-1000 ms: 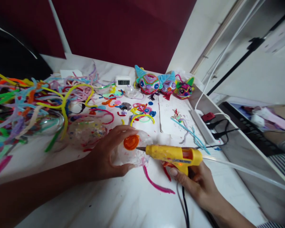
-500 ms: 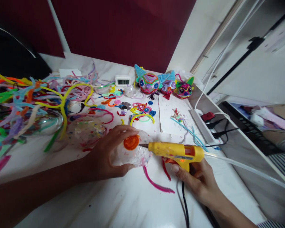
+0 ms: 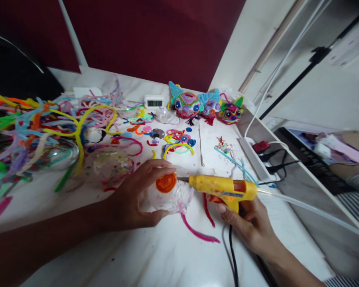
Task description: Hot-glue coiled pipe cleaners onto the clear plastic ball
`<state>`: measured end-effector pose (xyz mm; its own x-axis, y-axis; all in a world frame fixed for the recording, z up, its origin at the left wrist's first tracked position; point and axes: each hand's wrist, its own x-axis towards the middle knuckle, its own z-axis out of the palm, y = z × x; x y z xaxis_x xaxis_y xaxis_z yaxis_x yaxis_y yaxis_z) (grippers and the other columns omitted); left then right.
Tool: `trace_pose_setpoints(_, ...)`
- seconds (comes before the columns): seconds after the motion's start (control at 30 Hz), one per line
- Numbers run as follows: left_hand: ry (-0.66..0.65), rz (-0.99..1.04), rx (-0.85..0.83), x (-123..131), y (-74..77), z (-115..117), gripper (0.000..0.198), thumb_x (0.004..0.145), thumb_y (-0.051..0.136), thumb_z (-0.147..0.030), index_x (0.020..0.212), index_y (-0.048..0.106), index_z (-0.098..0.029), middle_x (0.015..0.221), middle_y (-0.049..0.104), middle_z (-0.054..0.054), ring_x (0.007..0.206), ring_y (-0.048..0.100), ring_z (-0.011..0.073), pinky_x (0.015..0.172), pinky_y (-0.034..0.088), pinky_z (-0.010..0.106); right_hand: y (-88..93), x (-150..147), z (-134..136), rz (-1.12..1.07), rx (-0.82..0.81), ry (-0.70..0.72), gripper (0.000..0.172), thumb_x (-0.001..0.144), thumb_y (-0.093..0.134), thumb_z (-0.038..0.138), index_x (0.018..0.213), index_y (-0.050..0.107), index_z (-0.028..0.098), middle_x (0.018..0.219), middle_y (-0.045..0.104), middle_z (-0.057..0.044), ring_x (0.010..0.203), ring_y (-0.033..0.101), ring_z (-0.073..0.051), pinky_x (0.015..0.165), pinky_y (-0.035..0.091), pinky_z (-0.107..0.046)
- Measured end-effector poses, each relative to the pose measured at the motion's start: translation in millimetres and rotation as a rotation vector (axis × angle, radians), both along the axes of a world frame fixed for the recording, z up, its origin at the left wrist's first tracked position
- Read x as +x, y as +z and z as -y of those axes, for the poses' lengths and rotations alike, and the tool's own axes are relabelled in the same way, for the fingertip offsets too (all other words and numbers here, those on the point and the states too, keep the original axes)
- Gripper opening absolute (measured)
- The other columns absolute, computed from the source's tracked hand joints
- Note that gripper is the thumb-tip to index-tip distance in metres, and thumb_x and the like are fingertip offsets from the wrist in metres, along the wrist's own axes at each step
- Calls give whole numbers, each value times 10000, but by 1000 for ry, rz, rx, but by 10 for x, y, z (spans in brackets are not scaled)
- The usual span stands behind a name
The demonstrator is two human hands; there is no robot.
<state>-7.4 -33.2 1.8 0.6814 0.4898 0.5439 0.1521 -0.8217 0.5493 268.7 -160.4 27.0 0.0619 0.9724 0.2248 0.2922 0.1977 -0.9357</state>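
Observation:
My left hand [image 3: 134, 195] is wrapped round a clear plastic ball [image 3: 170, 197] that carries an orange pipe-cleaner spiral [image 3: 166, 182] on top. My right hand [image 3: 248, 225] grips a yellow hot glue gun [image 3: 224, 188] by its handle, a finger on the orange trigger. The gun's metal tip points left and touches the ball just right of the spiral. A clear glue stick [image 3: 311, 213] sticks out of the gun's back to the right. A pink pipe cleaner [image 3: 197, 231] hangs from under the ball onto the white table [image 3: 155, 255].
A big heap of coloured pipe cleaners [image 3: 32, 127] fills the left. Three decorated balls [image 3: 208, 105] stand at the back beside a small digital clock [image 3: 154, 102]. Curled pieces [image 3: 178, 141] lie mid-table. A power strip [image 3: 257, 157] with plugs runs along the right edge; the gun's black cord [image 3: 233, 259] trails toward me.
The glue gun has moved slightly up and left, its tip now against the ball beside the spiral. My left hand has tilted the ball a little.

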Motion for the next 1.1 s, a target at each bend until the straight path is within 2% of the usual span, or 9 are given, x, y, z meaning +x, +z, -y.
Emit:
trace_pose_setpoints(0.23,-5,11,7,2,-3,26,739,823,729,-269,1497,427,-252,1462,496,132,1372,506,320,1172,445,467,-32,17,3,-56,-41,-13,214,963,717,228,1161,678,299,1021,794,-10,887,758,-168,744,614,-208)
trace_pose_setpoints(0.47,-6,18,-11,5,1,25,738,817,733,-274,1493,437,-264,1460,505,133,1372,506,329,1170,446,483,-61,24,18,-99,-92,-28,209,960,730,263,1161,677,273,1056,789,-38,933,755,-191,773,615,-239)
trace_pose_setpoints(0.63,-3,21,-12,4,4,17,735,816,734,-284,1489,439,-274,1450,518,141,1362,515,347,1153,459,513,-54,17,38,-112,-109,-39,216,947,746,274,1147,668,261,1016,785,-41,883,756,-197,723,628,-250)
trace_pose_setpoints(0.87,14,34,-6,3,-11,5,730,823,729,-307,1493,445,-260,1452,513,137,1360,520,339,1156,461,483,4,10,35,-67,-116,-26,161,959,730,358,1083,713,256,961,792,-44,813,749,-195,647,612,-233)
trace_pose_setpoints(0.97,15,28,-1,0,0,2,739,825,733,-296,1500,434,-267,1450,512,130,1358,523,328,1154,464,468,16,-3,46,-23,-120,-22,202,963,714,422,1067,717,249,938,795,-51,749,738,-192,621,610,-241)
trace_pose_setpoints(1.1,18,21,-15,-5,16,0,739,826,736,-297,1499,431,-277,1448,514,129,1359,523,332,1154,462,472,26,-32,84,17,-172,-88,288,947,719,484,1088,692,235,949,802,-70,773,754,-217,636,624,-267)
